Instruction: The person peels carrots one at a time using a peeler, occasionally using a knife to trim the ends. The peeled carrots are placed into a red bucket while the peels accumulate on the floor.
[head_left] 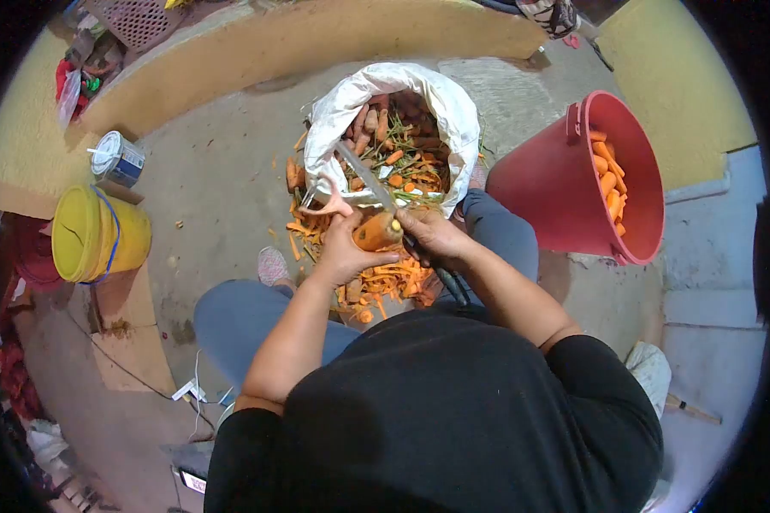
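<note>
1. L hand (348,250): curls part-closed round thick orange carrot (375,232); also props pinkish forked tool (338,205), prob. a peeler, at far side of same hand.
2. R hand (436,238): closes on knife (370,178) nr base of blade, w/ fingers bent; can't see how far palm shuts or where handle runs.
3. Key relation (carrot to R hand): sits in L hand, just L of R hand, w/ pale-tipped end toward R fingers. Runs approx. crosswise, far side tilting slightly up at R end. Blade points fwd & L, at an angle to carrot's long axis. Nearer hand for exposed end: R.
4. Below hands: orange peelings (398,282) on floor, betw. legs; dark long item (450,286) nr R wrist, can't ID.
5. Just beyond hands: open white sack (462,111), w/ unpeeled-looking carrots (364,128), green stalks & scraps inside.
6. Farther out, R: tilted red bucket (530,179) w/ bright orange carrots (609,184), mouth angled away from sack.
7. Farther out, L: yellow bucket (81,235); beyond, small blue-&-white tub (127,164), nr low wall (231,64).
</note>
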`<state>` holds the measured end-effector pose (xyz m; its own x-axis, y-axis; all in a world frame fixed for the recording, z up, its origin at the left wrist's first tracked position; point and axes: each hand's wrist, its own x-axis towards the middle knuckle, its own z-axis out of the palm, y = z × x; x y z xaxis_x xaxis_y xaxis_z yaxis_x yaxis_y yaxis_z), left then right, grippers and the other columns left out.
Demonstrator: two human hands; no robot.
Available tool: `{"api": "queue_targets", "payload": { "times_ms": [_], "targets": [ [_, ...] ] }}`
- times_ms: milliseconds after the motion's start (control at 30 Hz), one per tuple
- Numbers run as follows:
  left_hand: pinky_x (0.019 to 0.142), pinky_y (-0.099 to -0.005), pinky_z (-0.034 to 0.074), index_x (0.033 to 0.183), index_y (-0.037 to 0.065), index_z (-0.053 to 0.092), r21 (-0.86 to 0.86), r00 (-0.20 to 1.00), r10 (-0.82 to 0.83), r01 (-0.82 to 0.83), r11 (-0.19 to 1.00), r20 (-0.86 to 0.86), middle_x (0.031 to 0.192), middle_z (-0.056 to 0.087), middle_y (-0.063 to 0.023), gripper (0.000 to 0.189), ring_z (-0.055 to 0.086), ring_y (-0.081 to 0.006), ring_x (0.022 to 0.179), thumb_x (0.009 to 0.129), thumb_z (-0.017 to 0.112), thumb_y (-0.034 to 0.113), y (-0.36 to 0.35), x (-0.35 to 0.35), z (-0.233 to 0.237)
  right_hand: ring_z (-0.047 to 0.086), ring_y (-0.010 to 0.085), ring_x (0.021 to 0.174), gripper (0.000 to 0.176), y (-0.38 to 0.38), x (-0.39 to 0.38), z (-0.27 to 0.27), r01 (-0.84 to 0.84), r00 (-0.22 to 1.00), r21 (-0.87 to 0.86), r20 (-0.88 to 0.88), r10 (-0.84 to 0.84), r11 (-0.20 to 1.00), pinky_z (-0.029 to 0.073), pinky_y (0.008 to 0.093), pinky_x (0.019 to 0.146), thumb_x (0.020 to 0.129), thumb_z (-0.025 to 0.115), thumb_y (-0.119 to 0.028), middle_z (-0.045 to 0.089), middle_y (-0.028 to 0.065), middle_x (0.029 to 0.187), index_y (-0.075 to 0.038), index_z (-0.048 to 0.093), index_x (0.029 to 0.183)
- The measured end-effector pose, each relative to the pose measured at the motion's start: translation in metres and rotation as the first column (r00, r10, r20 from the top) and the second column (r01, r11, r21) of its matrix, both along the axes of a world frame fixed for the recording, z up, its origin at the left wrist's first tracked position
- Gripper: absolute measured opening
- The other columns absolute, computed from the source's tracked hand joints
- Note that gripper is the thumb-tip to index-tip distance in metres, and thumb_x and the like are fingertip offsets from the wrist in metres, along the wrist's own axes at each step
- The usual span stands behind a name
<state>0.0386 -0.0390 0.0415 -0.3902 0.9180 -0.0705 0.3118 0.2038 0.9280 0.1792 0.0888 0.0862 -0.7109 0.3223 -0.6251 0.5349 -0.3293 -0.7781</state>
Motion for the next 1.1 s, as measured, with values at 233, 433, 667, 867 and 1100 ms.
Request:
{"api": "queue_targets", "payload": {
  "times_ms": [233,433,667,867,1100],
  "targets": [
    [0.069,-0.0354,0.044,0.083,0.002,0.061,-0.053,0.989,-0.069,0.063,0.997,-0.132,0.083,0.056,-0.0154,0.038,0.056,-0.0288,0.077,0.054,0.074,0.024,0.003,0.004,-0.016,0.061,0.0252,0.068,0.079,-0.002,-0.004,-0.010,-0.094,0.974,0.741,-0.069,0.214,0.665,0.048,0.0326,0.062,0.055,0.072,-0.057,0.061,0.0181,0.077,0.008,0.055,0.098],
    [0.062,-0.0311,0.045,0.080,0.003,0.061,-0.107,0.981,-0.173,0.182,0.978,0.085,0.073,0.061,-0.0087,0.024,0.057,-0.0175,0.066,0.059,0.067,0.015,-0.001,0.005,0.012,0.060,0.0343,0.073,0.078,0.003,-0.012,0.007,-0.319,0.922,0.824,0.154,0.356,0.468,0.047,0.0389,0.067,0.054,0.068,-0.059,0.060,0.0237,0.077,0.006,0.057,0.096],
    [0.063,-0.0340,0.045,0.076,0.003,0.061,-0.247,0.992,-0.100,0.078,0.966,-0.078,0.074,0.061,-0.0118,0.022,0.059,-0.0244,0.070,0.061,0.066,0.018,0.005,0.007,-0.015,0.060,0.0326,0.070,0.067,0.003,-0.014,-0.012,-0.212,0.955,0.895,0.105,0.276,0.393,0.047,0.0386,0.065,0.060,0.066,-0.055,0.060,0.0209,0.073,0.003,0.060,0.091],
    [0.070,-0.0383,0.046,0.085,0.000,0.060,-0.002,0.857,0.258,-0.290,0.957,-0.447,0.086,0.056,-0.0191,0.031,0.056,-0.0344,0.079,0.060,0.069,0.016,0.002,0.015,-0.010,0.059,0.0276,0.066,0.053,-0.015,-0.015,-0.037,-0.061,0.997,0.741,0.011,0.079,0.669,0.046,0.0370,0.062,0.069,0.064,-0.048,0.060,0.0176,0.070,0.001,0.060,0.088],
    [0.070,-0.0399,0.046,0.087,-0.002,0.059,-0.388,0.984,-0.103,0.039,0.921,-0.145,0.088,0.057,-0.0199,0.033,0.057,-0.0337,0.079,0.062,0.066,0.018,0.005,0.009,-0.005,0.058,0.0346,0.067,0.055,0.002,-0.011,-0.019,-0.196,0.942,0.846,0.022,0.335,0.495,0.046,0.0407,0.062,0.072,0.058,-0.053,0.059,0.0217,0.069,0.000,0.061,0.087]
  ]
}}
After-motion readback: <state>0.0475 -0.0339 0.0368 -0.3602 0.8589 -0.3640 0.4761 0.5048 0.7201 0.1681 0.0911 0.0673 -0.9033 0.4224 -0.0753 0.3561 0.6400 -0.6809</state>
